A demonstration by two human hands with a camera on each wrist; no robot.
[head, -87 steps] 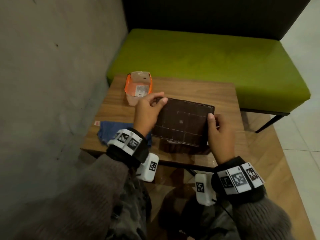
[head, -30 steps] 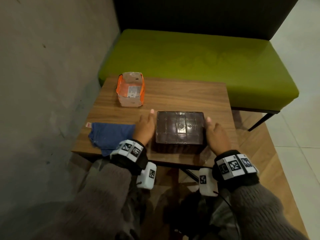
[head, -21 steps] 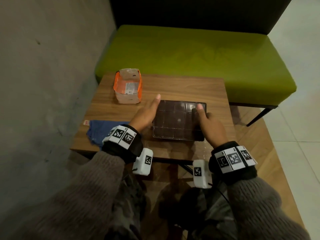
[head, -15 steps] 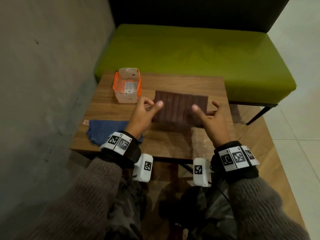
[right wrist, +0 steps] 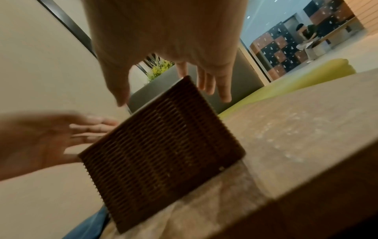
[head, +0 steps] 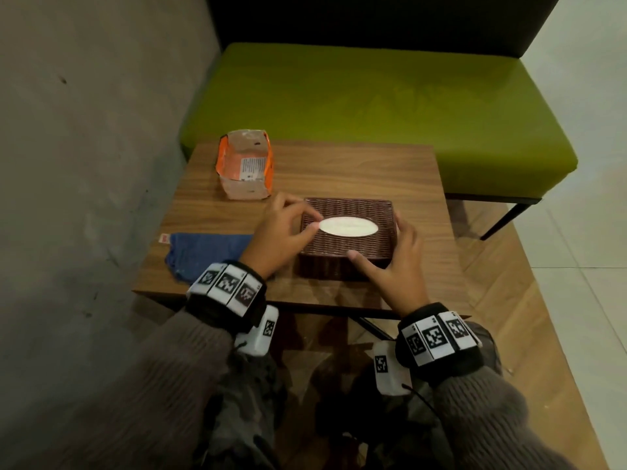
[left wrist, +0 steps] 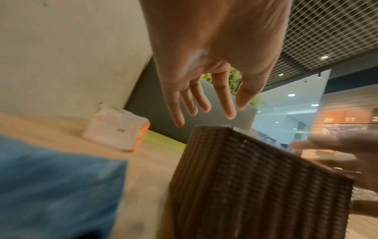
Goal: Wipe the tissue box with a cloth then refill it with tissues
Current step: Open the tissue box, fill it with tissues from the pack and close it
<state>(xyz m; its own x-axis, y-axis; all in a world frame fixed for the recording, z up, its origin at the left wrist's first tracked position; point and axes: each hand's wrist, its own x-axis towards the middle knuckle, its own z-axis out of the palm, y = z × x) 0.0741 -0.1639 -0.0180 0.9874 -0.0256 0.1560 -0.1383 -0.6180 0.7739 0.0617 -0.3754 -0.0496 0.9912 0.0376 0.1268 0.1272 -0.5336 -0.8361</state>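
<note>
A brown woven tissue box (head: pixel 339 247) stands top up on the wooden table (head: pixel 356 171). White tissue (head: pixel 349 226) shows in its oval opening. My left hand (head: pixel 307 217) is at the box's left top edge, thumb tip by the oval's left end. In the left wrist view its fingers (left wrist: pixel 202 103) are straight just above the box (left wrist: pixel 255 186). My right hand (head: pixel 390 262) is at the front right corner, thumb on the front edge. In the right wrist view it (right wrist: pixel 167 48) spreads over the box (right wrist: pixel 163 153). A blue cloth (head: pixel 207 252) lies left of the box.
An opened orange and white tissue pack (head: pixel 245 169) stands at the table's far left. A grey wall (head: pixel 84 164) runs close along the left. A green bench (head: pixel 373 96) lies behind the table. The table's near edge is just in front of my wrists.
The box was bottom up between my hands. It has been turned over and now stands with the oval opening up. Both hands have loosened to straight fingers.
</note>
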